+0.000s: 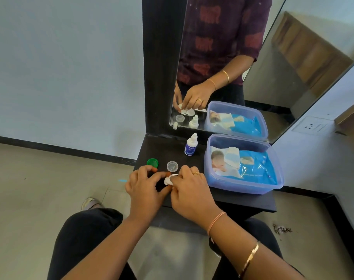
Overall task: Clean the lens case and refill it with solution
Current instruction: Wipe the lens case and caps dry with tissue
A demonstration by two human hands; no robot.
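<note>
My left hand (144,185) and my right hand (189,188) meet over the front of the dark shelf (253,201). Between their fingertips sits the white lens case (169,179), mostly hidden; the left hand steadies it. My right hand pinches a small white wipe against the case. A green cap (152,162) and a clear cap (172,166) lie unscrewed on the shelf just beyond my hands. The small white solution bottle (191,144) with a blue label stands upright farther back, its nozzle closed.
A translucent blue plastic box (277,178) holding a blue pack of wipes fills the shelf's right side. A mirror (273,57) in a dark frame leans at the back and reflects the scene. A wall socket (310,126) is at right. Tiled floor lies below.
</note>
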